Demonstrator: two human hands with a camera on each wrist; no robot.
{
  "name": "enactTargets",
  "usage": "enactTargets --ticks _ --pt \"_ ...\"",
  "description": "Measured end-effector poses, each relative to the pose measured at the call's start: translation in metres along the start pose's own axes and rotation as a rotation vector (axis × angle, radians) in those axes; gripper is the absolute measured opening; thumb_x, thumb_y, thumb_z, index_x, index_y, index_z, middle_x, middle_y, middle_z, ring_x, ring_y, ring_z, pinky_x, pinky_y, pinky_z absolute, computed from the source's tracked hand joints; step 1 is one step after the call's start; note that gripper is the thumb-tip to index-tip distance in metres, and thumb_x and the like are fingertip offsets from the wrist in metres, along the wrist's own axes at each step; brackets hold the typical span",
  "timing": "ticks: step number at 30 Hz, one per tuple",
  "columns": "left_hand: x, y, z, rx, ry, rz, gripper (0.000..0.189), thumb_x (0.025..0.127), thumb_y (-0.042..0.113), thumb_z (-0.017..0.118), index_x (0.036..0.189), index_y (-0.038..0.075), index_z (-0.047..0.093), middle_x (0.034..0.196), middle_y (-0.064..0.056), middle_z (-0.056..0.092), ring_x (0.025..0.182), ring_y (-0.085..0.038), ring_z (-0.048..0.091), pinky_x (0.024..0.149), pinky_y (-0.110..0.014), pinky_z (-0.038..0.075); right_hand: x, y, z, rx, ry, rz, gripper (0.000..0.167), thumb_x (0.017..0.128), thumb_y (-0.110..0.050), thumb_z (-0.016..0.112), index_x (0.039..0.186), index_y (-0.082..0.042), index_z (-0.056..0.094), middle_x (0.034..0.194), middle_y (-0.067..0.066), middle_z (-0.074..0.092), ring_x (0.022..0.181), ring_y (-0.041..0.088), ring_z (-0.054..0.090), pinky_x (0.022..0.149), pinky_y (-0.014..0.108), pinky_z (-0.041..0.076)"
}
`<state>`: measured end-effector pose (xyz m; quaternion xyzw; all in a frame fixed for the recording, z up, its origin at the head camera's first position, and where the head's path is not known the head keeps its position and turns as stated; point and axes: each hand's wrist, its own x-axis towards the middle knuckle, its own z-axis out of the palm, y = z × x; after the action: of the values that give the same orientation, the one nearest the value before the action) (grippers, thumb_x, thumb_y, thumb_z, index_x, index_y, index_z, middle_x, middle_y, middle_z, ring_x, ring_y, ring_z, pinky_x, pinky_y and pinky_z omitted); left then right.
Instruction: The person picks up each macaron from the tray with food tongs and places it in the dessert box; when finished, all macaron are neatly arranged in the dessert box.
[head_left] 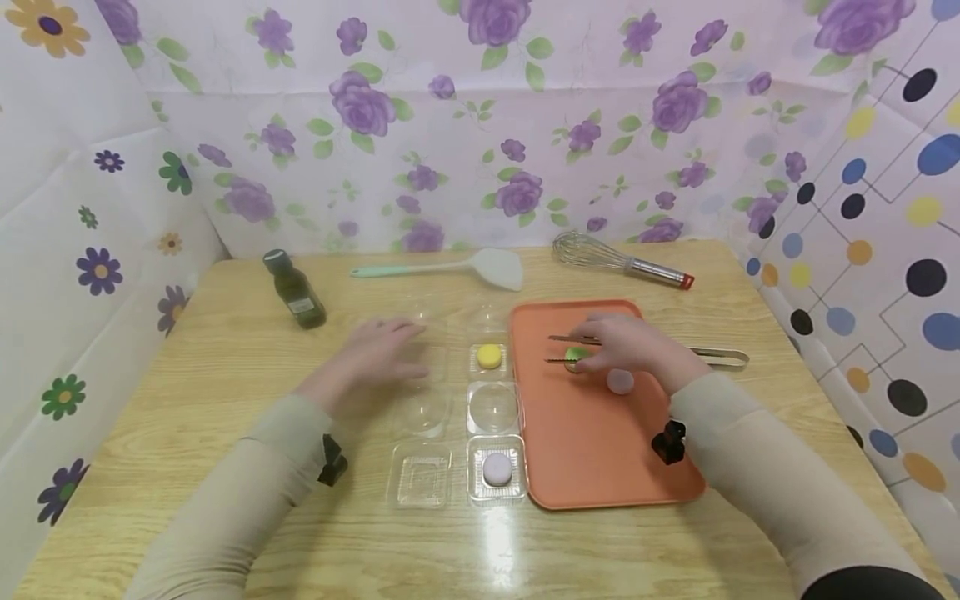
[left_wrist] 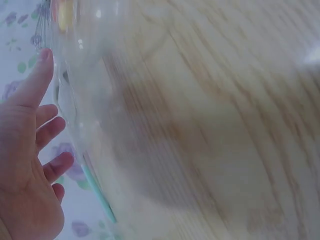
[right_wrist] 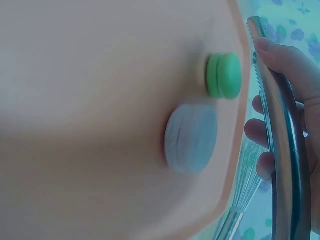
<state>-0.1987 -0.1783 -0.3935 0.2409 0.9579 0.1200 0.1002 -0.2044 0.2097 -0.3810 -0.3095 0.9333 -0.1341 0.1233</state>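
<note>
My right hand (head_left: 622,342) holds a pair of metal tongs (right_wrist: 285,150) over the orange tray (head_left: 600,458). The tongs' arms are spread, and in the head view their toothed tips pass by a green macaron (right_wrist: 229,75) on the tray. Beside it, under the hand, lies a pale lilac macaron (head_left: 620,382). Fingers loosely spread, my left hand (head_left: 378,354) hovers with nothing in it at the clear plastic boxes (head_left: 420,475) left of the tray. One box there holds a yellow macaron (head_left: 489,357), and a nearer one holds a lilac macaron (head_left: 497,469).
Behind the boxes lies a spatula (head_left: 498,267) with a mint handle. A whisk (head_left: 622,261) lies past the tray's far edge, and a dark green bottle (head_left: 295,289) is at the left. Patterned cloth walls (head_left: 450,150) enclose the wooden table (head_left: 300,542).
</note>
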Motion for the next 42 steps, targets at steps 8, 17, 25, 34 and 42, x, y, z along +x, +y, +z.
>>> enactTargets --ticks 8,17,25,34,42 --pt "-0.005 -0.012 0.0 0.009 0.012 -0.015 0.073 0.084 0.052 0.062 0.142 0.014 0.039 0.144 -0.015 0.038 0.127 -0.04 0.031 0.104 -0.064 0.013 -0.012 0.009 -0.003 0.006 -0.023 0.031 0.044 0.082 -0.032 0.071 0.119 -0.007 0.064 0.108 0.009 0.063 0.095 0.026 0.058 0.078 0.043 0.048" --pt "-0.006 -0.013 0.001 0.019 0.02 -0.01 0.072 0.083 0.051 0.063 0.14 0.013 0.042 0.142 -0.015 0.04 0.126 -0.04 0.032 0.103 -0.065 0.014 -0.021 0.023 0.004 0.009 -0.013 0.04 0.044 0.082 -0.033 0.071 0.118 -0.008 0.065 0.103 0.007 0.062 0.092 0.023 0.058 0.079 0.044 0.049" --pt "-0.006 -0.012 0.0 0.018 0.017 -0.011 0.073 0.082 0.051 0.065 0.14 0.012 0.043 0.141 -0.014 0.041 0.125 -0.04 0.033 0.103 -0.064 0.015 -0.023 0.028 0.01 -0.017 -0.008 0.047 0.042 0.081 -0.033 0.073 0.116 -0.01 0.066 0.105 0.007 0.062 0.095 0.025 0.058 0.081 0.045 0.048" --pt "-0.007 -0.012 0.0 0.042 0.011 -0.011 0.072 0.083 0.051 0.064 0.14 0.012 0.043 0.14 -0.014 0.043 0.124 -0.038 0.035 0.103 -0.063 0.016 -0.021 0.029 0.015 -0.034 0.018 0.041 0.04 0.081 -0.033 0.072 0.115 -0.012 0.067 0.097 0.002 0.063 0.085 0.019 0.057 0.074 0.038 0.048" --pt "-0.007 -0.011 0.001 0.059 0.015 -0.005 0.072 0.083 0.052 0.063 0.14 0.012 0.044 0.139 -0.013 0.044 0.122 -0.037 0.037 0.102 -0.063 0.018 -0.02 0.023 0.01 -0.038 0.046 0.033 0.037 0.084 -0.03 0.07 0.115 -0.011 0.067 0.104 0.006 0.064 0.093 0.024 0.059 0.078 0.044 0.049"
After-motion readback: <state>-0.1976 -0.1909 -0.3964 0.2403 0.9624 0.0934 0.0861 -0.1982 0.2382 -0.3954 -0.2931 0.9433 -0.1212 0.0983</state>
